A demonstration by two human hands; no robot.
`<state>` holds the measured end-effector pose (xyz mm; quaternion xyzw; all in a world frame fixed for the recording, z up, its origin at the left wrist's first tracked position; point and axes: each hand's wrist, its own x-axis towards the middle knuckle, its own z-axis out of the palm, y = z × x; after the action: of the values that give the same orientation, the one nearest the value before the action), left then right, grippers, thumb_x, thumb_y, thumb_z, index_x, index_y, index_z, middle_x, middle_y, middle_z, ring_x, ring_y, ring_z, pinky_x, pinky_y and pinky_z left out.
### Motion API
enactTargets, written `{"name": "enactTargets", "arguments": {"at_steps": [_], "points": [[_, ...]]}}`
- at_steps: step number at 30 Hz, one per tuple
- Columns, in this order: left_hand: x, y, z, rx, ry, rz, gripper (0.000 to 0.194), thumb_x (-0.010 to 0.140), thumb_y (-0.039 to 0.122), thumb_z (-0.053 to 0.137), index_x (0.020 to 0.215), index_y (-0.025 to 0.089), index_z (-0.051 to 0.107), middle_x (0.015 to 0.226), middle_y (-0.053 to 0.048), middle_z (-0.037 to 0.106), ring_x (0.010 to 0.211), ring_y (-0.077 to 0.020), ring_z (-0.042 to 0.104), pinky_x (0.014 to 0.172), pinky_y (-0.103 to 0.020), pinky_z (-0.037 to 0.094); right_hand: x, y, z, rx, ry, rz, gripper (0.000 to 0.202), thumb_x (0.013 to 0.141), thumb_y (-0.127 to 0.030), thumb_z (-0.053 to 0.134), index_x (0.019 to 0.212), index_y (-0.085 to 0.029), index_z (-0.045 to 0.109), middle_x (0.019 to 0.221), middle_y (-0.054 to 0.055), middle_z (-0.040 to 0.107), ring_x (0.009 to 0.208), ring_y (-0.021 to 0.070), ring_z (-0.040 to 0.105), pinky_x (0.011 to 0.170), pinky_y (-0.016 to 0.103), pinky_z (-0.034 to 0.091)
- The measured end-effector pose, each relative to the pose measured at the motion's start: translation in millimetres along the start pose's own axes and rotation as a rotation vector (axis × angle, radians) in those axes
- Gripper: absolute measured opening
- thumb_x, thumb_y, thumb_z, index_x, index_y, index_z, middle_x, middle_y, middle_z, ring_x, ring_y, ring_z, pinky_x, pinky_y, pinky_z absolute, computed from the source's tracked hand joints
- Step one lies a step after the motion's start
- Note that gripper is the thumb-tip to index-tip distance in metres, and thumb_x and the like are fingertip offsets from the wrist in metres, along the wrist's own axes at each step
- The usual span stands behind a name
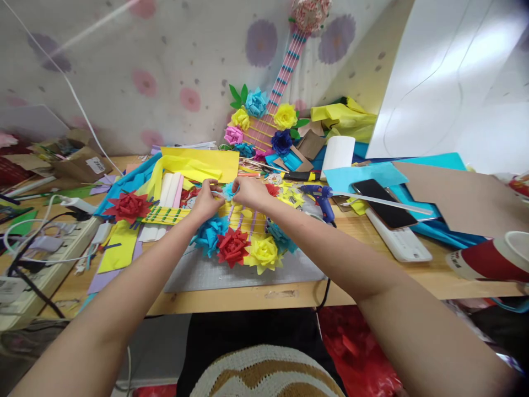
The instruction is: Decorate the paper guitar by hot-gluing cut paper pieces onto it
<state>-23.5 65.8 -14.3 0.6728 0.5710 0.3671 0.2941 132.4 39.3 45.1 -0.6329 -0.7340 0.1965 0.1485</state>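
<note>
A yellow paper guitar (169, 215) lies across a grey mat (194, 275), with string-like lines along its neck. A red paper flower (233, 247), a yellow paper flower (264, 253) and a blue paper flower (211, 236) sit along its near edge, and another red flower (129, 207) is on the neck's end. Over the body's far edge, my left hand (209, 199) and my right hand (250, 193) meet with bent fingers at a small light-blue paper piece (228, 191). Both look closed on it; the right fingertips are partly hidden.
Right of the hands lies a blue glue gun (320, 198) with a long glue stick. Beyond are a black phone (384, 203), a white power bank (399, 237) and a red-and-white cup (491, 258). A pink flowered guitar (264, 129) leans at the back. A power strip (49, 264) with cables is left.
</note>
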Motion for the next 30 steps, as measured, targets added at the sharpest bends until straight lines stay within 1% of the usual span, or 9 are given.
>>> {"name": "enactTargets", "arguments": {"at_steps": [4, 6, 9, 13, 16, 21, 26, 30], "points": [[2.7, -6.9, 1.2, -0.126, 0.017, -0.037, 0.051, 0.056, 0.014, 0.060, 0.102, 0.020, 0.039, 0.088, 0.001, 0.056, 0.065, -0.0086, 0.056, 0.068, -0.025, 0.045, 7.2, -8.7, 5.5, -0.065, -0.046, 0.008, 0.019, 0.071, -0.021, 0.059, 0.090, -0.022, 0.061, 0.102, 0.007, 0.068, 0.100, 0.0244, 0.061, 0.076, 0.033, 0.048], [4.2, -9.7, 2.0, -0.172, 0.022, -0.044, 0.051, 0.055, 0.015, 0.061, 0.101, 0.020, 0.039, 0.085, 0.001, 0.055, 0.064, -0.0082, 0.055, 0.067, -0.025, 0.044, 9.7, -12.0, 8.7, -0.093, -0.040, 0.002, 0.020, 0.073, -0.025, 0.060, 0.093, -0.020, 0.060, 0.104, 0.009, 0.068, 0.101, 0.0254, 0.062, 0.078, 0.034, 0.048], [5.5, -11.5, 2.6, -0.207, 0.023, -0.038, 0.052, 0.053, 0.013, 0.061, 0.099, 0.020, 0.039, 0.083, 0.003, 0.053, 0.062, -0.0076, 0.055, 0.066, -0.024, 0.043, 11.9, -16.7, 13.0, -0.106, -0.012, 0.017, 0.029, 0.075, -0.029, 0.060, 0.102, -0.017, 0.057, 0.107, 0.014, 0.067, 0.102, 0.0274, 0.062, 0.079, 0.036, 0.048], [5.0, -8.3, 2.6, -0.249, 0.027, -0.061, 0.053, 0.051, 0.008, 0.061, 0.097, 0.019, 0.039, 0.080, 0.004, 0.052, 0.061, -0.0068, 0.054, 0.067, -0.024, 0.043, 13.0, -22.7, 17.0, -0.082, 0.034, 0.086, 0.049, 0.077, -0.031, 0.061, 0.117, -0.008, 0.047, 0.108, 0.023, 0.065, 0.103, 0.0292, 0.063, 0.080, 0.037, 0.048], [3.7, -4.2, 2.2, -0.259, 0.037, -0.087, 0.053, 0.049, 0.004, 0.061, 0.096, 0.019, 0.039, 0.078, 0.005, 0.051, 0.060, -0.0068, 0.054, 0.065, -0.023, 0.042, 13.1, -25.9, 18.4, -0.046, 0.051, 0.129, 0.050, 0.078, -0.029, 0.060, 0.120, -0.007, 0.044, 0.111, 0.026, 0.064, 0.105, 0.0299, 0.063, 0.082, 0.037, 0.048], [3.2, -2.5, 2.4, -0.269, 0.041, -0.097, 0.053, 0.050, 0.002, 0.061, 0.095, 0.019, 0.040, 0.077, 0.005, 0.052, 0.060, -0.0071, 0.054, 0.064, -0.023, 0.042, 15.3, -27.4, 21.2, -0.028, 0.076, 0.168, 0.045, 0.080, -0.021, 0.054, 0.121, -0.006, 0.042, 0.113, 0.026, 0.063, 0.105, 0.0290, 0.063, 0.082, 0.037, 0.048], [6.0, -6.9, 4.3, -0.292, 0.054, -0.113, 0.052, 0.051, 0.000, 0.062, 0.094, 0.018, 0.040, 0.074, 0.006, 0.052, 0.057, -0.0064, 0.053, 0.061, -0.021, 0.042, 19.6, -26.3, 26.4, -0.017, 0.075, 0.190, 0.051, 0.077, -0.021, 0.059, 0.121, -0.006, 0.040, 0.113, 0.024, 0.063, 0.107, 0.0278, 0.062, 0.084, 0.034, 0.048], [7.9, -10.7, 5.6, -0.304, 0.055, -0.110, 0.050, 0.053, 0.001, 0.063, 0.094, 0.019, 0.041, 0.074, 0.006, 0.053, 0.056, -0.0055, 0.053, 0.060, -0.020, 0.042, 22.5, -24.8, 29.2, 0.014, 0.071, 0.178, 0.051, 0.076, -0.020, 0.059, 0.121, -0.006, 0.039, 0.115, 0.025, 0.062, 0.106, 0.0283, 0.062, 0.083, 0.034, 0.049]]}}
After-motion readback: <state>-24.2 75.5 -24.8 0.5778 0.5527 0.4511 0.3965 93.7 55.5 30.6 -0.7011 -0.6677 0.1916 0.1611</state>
